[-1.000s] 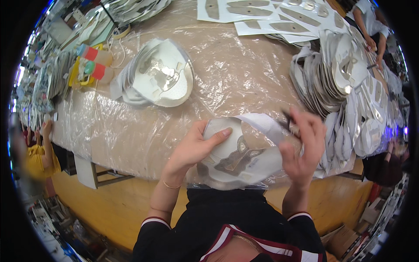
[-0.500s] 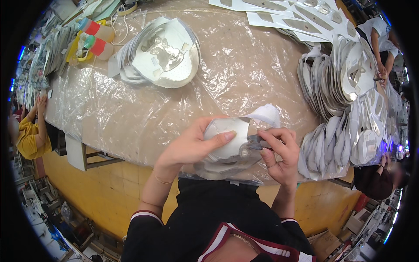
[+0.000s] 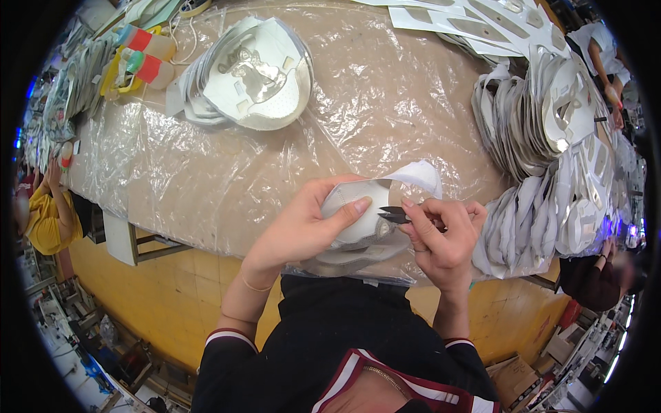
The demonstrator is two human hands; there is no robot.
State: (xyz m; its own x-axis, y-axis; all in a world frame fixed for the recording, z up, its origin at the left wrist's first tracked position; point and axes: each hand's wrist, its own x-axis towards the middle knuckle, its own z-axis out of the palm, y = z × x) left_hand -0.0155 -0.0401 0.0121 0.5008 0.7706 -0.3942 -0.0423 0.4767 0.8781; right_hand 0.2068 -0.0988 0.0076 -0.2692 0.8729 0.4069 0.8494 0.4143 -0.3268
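My left hand (image 3: 306, 219) is closed on a white shoe upper (image 3: 358, 210), the thumb pressed flat on its face. A curved strip of the upper rises to the right past the fingers. In my right hand (image 3: 444, 237) is a pair of dark thread snips (image 3: 394, 215), gripped between thumb and fingers. The pointed blades face left, close to the upper's edge; whether they touch it I cannot tell. Beneath my hands, more pale pieces (image 3: 354, 263) lie at the table's near edge, partly hidden.
Stacked white uppers (image 3: 258, 76) sit at the far left, beside plastic bottles (image 3: 153, 71) with red bands. Along the right stand tall piles of uppers (image 3: 527, 117), with flat white cut sheets (image 3: 475, 31) behind. Plastic film covers the table (image 3: 227, 172). Other people work at both sides.
My right hand has shifted slightly right and turned, so the snips' dark blades now show plainly, pointing left. My left hand keeps its hold on the upper.
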